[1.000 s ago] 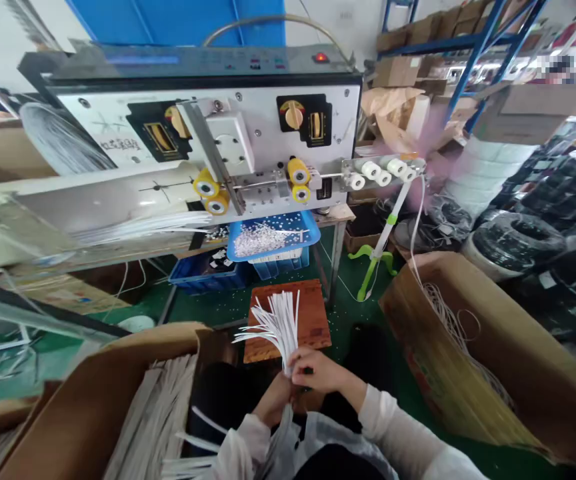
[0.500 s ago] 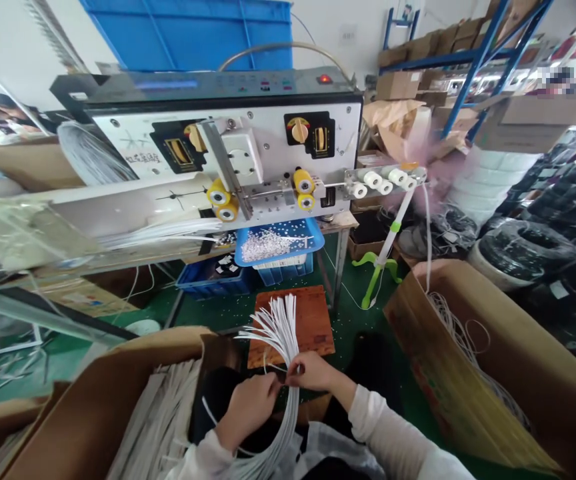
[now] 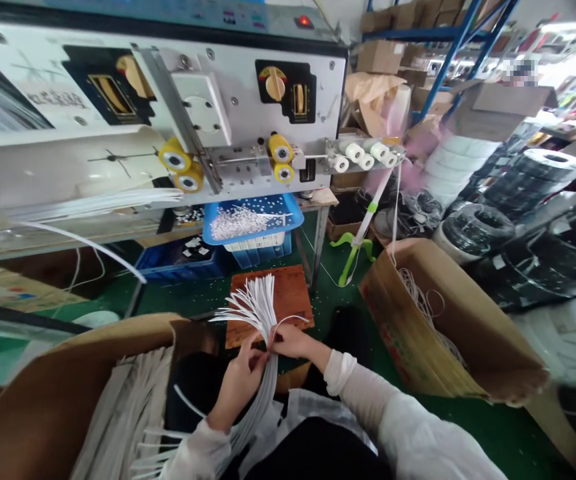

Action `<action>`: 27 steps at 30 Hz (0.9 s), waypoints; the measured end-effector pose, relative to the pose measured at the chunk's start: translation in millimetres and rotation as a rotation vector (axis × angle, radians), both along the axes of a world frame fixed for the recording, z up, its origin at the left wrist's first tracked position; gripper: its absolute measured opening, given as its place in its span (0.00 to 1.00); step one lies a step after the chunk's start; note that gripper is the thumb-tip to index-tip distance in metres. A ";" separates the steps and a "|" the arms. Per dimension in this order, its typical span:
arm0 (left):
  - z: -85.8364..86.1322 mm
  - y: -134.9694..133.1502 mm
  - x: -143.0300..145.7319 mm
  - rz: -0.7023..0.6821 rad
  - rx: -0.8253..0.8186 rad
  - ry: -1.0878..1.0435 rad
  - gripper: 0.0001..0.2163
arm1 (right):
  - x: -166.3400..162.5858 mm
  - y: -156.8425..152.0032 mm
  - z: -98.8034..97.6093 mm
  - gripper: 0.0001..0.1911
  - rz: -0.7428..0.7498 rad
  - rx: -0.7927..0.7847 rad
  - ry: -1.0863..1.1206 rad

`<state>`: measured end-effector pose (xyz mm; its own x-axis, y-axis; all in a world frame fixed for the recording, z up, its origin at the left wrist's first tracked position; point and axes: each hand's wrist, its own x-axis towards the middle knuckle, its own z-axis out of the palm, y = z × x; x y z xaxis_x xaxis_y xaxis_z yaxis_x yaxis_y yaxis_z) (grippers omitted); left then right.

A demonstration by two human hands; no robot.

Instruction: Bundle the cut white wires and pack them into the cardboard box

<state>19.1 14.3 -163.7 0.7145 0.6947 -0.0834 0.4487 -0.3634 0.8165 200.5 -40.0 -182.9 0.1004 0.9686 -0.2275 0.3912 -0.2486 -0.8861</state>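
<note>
My left hand (image 3: 238, 380) and my right hand (image 3: 291, 341) both grip a bundle of white flat cables (image 3: 253, 313) at its middle, above a wooden board (image 3: 288, 297). The upper cable ends fan out over the board, while the lower lengths hang down past my left wrist. A thin white strand (image 3: 293, 319) curves away from my right fingers. To my left, an open cardboard box (image 3: 138, 331) holds many more long white cables (image 3: 123, 400).
A wire-processing machine (image 3: 248, 93) with yellow rollers stands ahead, above a blue tray of white bits (image 3: 248, 223). A second cardboard box (image 3: 443, 320) holding thin white wire is on the right. Black cable coils (image 3: 473, 230) and shelved cartons lie beyond it.
My view has shifted, moving the machine up and left in the picture. My hands now sit closer together on the bundle, with my left hand higher.
</note>
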 end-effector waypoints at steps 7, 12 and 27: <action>4.4 6.0 20.4 -0.032 -0.047 -0.002 0.04 | 9.7 -5.2 14.5 0.06 0.085 0.074 0.071; -0.1 4.6 26.3 0.072 -0.178 -0.015 0.07 | 6.2 -5.0 13.6 0.06 0.067 0.199 0.032; 1.9 12.3 24.9 0.111 -0.122 -0.034 0.05 | -5.5 -11.0 3.0 0.11 0.044 0.348 0.207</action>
